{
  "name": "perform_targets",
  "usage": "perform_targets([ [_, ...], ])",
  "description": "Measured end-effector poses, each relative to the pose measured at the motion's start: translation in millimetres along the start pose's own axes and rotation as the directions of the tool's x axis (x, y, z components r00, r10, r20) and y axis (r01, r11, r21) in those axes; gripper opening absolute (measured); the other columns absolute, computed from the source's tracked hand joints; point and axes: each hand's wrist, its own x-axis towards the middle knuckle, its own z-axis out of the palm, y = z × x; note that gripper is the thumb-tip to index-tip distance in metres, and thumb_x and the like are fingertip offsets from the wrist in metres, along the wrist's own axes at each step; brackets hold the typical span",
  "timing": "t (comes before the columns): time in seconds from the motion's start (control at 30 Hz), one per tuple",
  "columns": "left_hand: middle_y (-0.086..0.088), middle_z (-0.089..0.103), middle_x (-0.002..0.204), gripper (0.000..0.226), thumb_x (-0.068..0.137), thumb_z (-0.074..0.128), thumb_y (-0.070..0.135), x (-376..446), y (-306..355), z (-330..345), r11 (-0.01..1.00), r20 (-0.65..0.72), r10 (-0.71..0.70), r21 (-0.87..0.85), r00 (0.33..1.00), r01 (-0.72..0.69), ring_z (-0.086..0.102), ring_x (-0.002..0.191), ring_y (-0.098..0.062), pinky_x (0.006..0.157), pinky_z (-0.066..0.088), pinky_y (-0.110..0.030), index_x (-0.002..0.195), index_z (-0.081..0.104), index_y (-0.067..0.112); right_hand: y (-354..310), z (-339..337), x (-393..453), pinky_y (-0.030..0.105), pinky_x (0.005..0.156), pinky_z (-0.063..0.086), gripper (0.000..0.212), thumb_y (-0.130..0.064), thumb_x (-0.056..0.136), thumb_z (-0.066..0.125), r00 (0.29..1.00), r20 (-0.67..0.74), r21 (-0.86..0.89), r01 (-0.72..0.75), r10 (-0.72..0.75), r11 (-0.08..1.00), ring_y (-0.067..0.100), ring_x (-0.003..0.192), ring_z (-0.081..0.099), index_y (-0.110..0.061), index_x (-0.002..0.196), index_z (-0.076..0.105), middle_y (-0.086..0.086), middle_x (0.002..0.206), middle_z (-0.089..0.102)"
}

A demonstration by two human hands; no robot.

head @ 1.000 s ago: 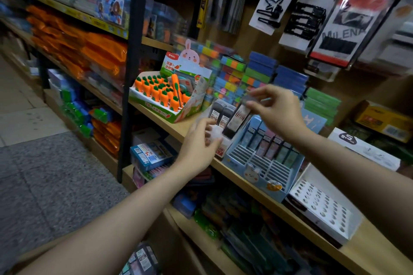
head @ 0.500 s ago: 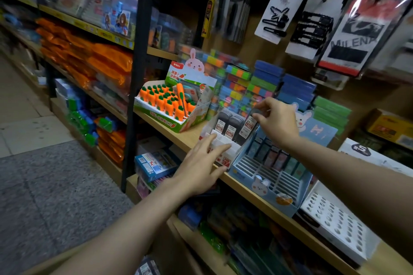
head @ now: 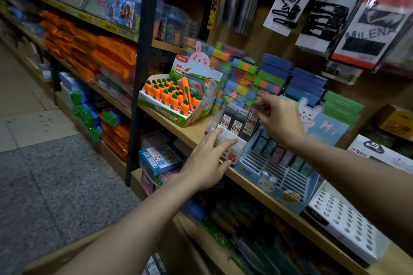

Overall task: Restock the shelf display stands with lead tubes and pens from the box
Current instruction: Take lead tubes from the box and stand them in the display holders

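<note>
We stand at a wooden shelf (head: 263, 194) in a stationery aisle. Our left hand (head: 207, 158) rests flat-fingered on the white stand (head: 225, 138); our right hand (head: 279, 116) pinches a lead tube (head: 251, 121) standing in it.

Two bare forearms, apparently sleeveless, no jewellery

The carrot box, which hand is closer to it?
Left. The left hand rests on the white stand just below-right of the carrot box; the right hand is farther right, pinching a lead tube.
</note>
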Motion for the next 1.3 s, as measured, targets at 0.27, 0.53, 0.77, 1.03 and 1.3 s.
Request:
perform_targets([
  [0.27, 0.012, -0.002, 0.16, 0.057, 0.095, 0.056, 0.033, -2, -1, 1, 1.0, 0.008, 0.003, 0.004, 1.0, -0.003, -0.003, 0.149, -0.014, 0.118, 0.023, -0.047, 0.145, 0.03, 0.041, 4, 11, -17, 0.043, 0.086, 0.051, 0.019, -0.025, 0.092, 0.063, 0.981, 0.189, -0.139, -0.01, 0.036, 0.99, 0.024, 0.1, 0.061, -0.019, 0.108, 0.072, 0.004, 0.11, 0.066],
  [0.53, 0.016, 0.003, 0.16, 0.053, 0.096, 0.054, 0.023, -16, -1, 0, 0.994, -0.074, 0.073, -0.071, 0.995, -0.078, 0.008, 0.148, -0.013, 0.11, 0.034, -0.036, 0.143, 0.035, 0.037, -6, -19, -22, 0.024, 0.091, 0.046, 0.023, -0.01, 0.092, 0.059, 0.991, -0.1, 0.175, -0.069, 0.087, 0.982, 0.011, 0.1, 0.057, -0.014, 0.113, 0.068, 0.001, 0.109, 0.063],
  [0.77, 0.012, 0.066, 0.099, 0.012, 0.09, 0.06, 0.017, -74, -20, -8, 0.954, -0.039, -0.132, -0.275, 0.99, 0.117, 0.061, 0.096, -0.004, 0.087, 0.053, -0.034, 0.099, 0.065, 0.024, -70, 10, -116, 0.016, 0.072, 0.051, 0.014, -0.006, 0.088, 0.062, 0.969, -0.104, 0.697, -0.09, 0.225, 0.711, 0.003, 0.082, 0.064, -0.019, 0.089, 0.067, -0.012, 0.087, 0.067],
  [1.03, -0.005, 0.068, 0.106, 0.018, 0.087, 0.061, 0.01, -244, -92, 27, 0.653, 0.236, -0.736, 0.0, 0.635, 0.757, 0.064, 0.097, -0.02, 0.081, 0.047, -0.024, 0.104, 0.064, 0.017, -125, 135, -278, 0.03, 0.073, 0.052, 0.029, 0.0, 0.082, 0.066, 0.763, 0.646, 0.612, -0.51, -0.011, 0.605, 0.013, 0.074, 0.065, -0.028, 0.083, 0.063, -0.002, 0.083, 0.07],
  [1.3, -0.022, 0.063, 0.111, 0.024, 0.087, 0.059, -0.002, -314, -126, 123, 0.351, 0.088, -0.922, -0.215, 0.376, 0.911, 0.062, 0.096, -0.038, 0.088, 0.052, -0.043, 0.111, 0.061, 0.003, -129, 211, -351, 0.007, 0.063, 0.037, 0.03, -0.007, 0.09, 0.06, 0.342, 0.936, 0.185, -0.673, 0.079, 0.716, 0.011, 0.086, 0.055, -0.011, 0.119, 0.06, 0.002, 0.099, 0.062],
])
